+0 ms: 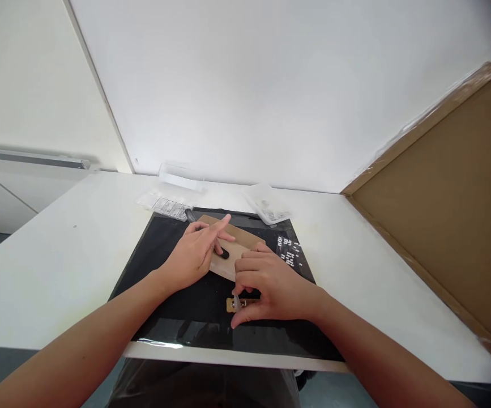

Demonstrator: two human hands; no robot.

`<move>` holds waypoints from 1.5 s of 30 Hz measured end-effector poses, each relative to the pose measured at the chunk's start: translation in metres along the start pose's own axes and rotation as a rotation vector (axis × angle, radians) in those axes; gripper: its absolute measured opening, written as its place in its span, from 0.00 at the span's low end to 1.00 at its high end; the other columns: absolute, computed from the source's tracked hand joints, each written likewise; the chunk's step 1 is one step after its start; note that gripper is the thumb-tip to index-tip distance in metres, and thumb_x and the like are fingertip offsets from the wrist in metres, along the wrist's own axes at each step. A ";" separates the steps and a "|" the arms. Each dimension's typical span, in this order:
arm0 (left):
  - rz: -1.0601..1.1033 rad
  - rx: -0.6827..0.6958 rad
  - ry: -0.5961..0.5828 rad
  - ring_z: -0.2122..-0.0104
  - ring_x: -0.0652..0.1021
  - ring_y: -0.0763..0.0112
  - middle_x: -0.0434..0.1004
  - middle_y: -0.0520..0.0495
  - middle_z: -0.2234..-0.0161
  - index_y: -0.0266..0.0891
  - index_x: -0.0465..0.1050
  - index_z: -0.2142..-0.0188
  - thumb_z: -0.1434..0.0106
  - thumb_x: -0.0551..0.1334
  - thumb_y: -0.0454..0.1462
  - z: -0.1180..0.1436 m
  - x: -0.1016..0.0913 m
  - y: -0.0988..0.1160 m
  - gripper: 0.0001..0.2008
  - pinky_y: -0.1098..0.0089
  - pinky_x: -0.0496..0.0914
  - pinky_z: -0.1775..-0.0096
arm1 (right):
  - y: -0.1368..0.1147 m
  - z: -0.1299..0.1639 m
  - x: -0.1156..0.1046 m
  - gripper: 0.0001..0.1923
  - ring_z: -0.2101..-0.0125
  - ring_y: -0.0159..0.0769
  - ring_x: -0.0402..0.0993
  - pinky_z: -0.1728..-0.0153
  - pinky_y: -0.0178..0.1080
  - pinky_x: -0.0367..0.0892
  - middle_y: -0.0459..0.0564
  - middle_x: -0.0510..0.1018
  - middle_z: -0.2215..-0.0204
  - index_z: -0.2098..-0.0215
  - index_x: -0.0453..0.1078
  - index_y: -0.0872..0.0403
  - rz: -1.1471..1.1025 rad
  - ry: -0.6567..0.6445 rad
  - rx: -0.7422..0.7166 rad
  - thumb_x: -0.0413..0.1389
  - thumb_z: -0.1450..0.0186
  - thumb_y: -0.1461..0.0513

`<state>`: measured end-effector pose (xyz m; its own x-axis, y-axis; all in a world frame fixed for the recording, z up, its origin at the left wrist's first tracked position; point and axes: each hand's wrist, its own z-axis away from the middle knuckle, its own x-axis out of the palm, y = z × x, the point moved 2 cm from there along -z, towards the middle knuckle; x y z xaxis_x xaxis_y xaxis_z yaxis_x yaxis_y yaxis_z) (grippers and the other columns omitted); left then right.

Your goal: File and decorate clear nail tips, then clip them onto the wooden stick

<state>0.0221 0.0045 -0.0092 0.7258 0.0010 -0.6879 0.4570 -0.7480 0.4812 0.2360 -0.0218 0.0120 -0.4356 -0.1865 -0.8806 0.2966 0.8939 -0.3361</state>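
Note:
My left hand (192,253) is over a light brown, curved-edged panel (245,237). Some of its fingers curl around a black stick-like tool (190,215), while one finger stretches out above the panel. The tool's rounded dark end shows beside the fingers. My right hand (273,283) pinches a small translucent piece (237,303) between thumb and finger. That piece is at a small tan block with shiny metal parts (230,306), lying on the black mat (186,303). The right hand hides most of the block and overlaps the panel's right end.
Small white pieces (288,252) lie scattered at the mat's right side. Behind the mat are a printed clear bag (166,205), a clear plastic container (180,178) and a translucent tray with small parts (268,204). A cardboard sheet (449,209) borders the white table (58,272) on the right.

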 end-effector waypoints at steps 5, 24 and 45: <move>0.033 -0.013 -0.014 0.62 0.79 0.70 0.78 0.47 0.50 0.46 0.47 0.26 0.31 0.47 0.25 -0.001 -0.004 0.006 0.36 0.57 0.62 0.43 | 0.001 0.000 0.002 0.24 0.70 0.32 0.67 0.64 0.40 0.49 0.43 0.73 0.72 0.69 0.73 0.53 0.020 0.000 0.005 0.67 0.39 0.41; -0.067 0.041 -0.040 0.61 0.79 0.64 0.79 0.49 0.60 0.42 0.61 0.44 0.31 0.53 0.28 -0.002 -0.003 0.015 0.18 0.53 0.62 0.41 | 0.000 0.001 0.006 0.25 0.67 0.36 0.68 0.60 0.42 0.51 0.45 0.74 0.73 0.67 0.75 0.52 0.092 -0.059 0.011 0.62 0.36 0.39; -0.094 0.042 -0.076 0.61 0.79 0.65 0.79 0.49 0.61 0.41 0.61 0.45 0.31 0.53 0.29 -0.004 -0.005 0.018 0.16 0.53 0.59 0.39 | -0.003 0.001 0.005 0.26 0.66 0.37 0.68 0.59 0.43 0.54 0.45 0.74 0.72 0.66 0.74 0.52 0.121 -0.051 -0.004 0.62 0.36 0.39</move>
<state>0.0288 -0.0070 0.0051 0.6391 0.0227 -0.7688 0.4979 -0.7742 0.3909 0.2341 -0.0261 0.0082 -0.3529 -0.0977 -0.9305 0.3406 0.9129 -0.2250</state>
